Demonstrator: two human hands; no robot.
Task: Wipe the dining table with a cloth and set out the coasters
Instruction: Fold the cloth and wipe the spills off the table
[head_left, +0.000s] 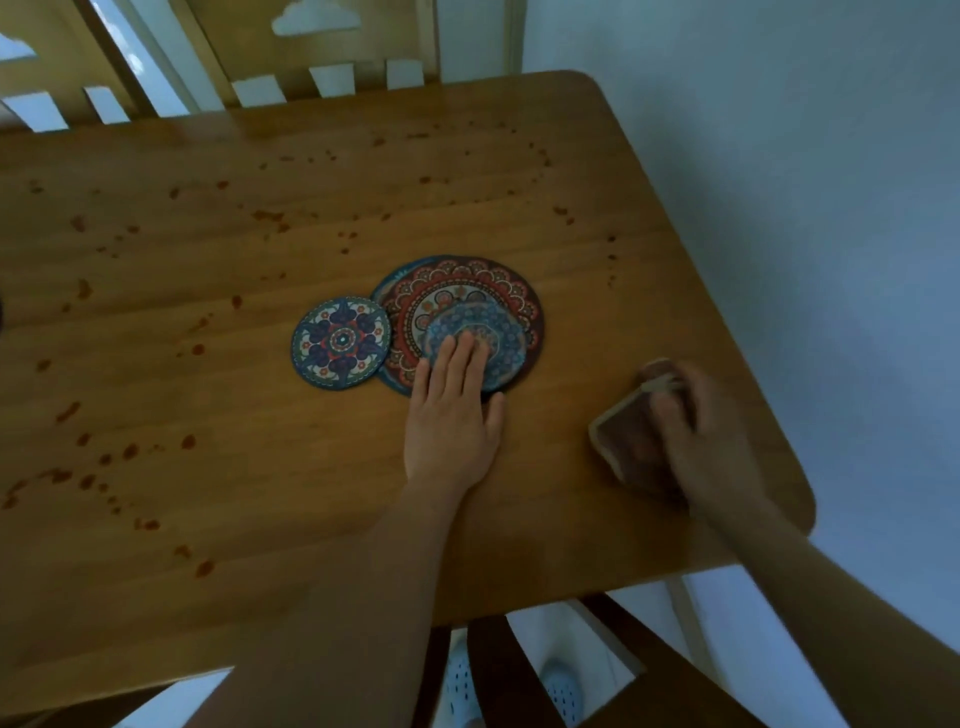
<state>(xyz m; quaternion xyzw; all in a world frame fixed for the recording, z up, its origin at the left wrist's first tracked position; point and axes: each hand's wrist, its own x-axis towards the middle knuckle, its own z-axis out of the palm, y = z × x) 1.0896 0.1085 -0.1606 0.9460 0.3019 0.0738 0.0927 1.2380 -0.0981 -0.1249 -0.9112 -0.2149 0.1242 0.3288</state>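
A wooden dining table (260, 415) fills the view, speckled with reddish spots. Near its middle lie patterned round coasters: a small blue one (340, 342), a large red mandala one (447, 291) and a small blue one (488, 327) on top of the large one. My left hand (452, 410) lies flat with its fingertips on that top coaster. My right hand (701, 441) presses a folded brown cloth (628, 441) with a tan border onto the table near the right edge; it looks blurred.
Wooden chair backs (322, 57) stand beyond the far edge of the table. A dark chair (519, 670) and my light shoes (462, 680) show below the near edge. Pale floor lies to the right of the table's rounded corners.
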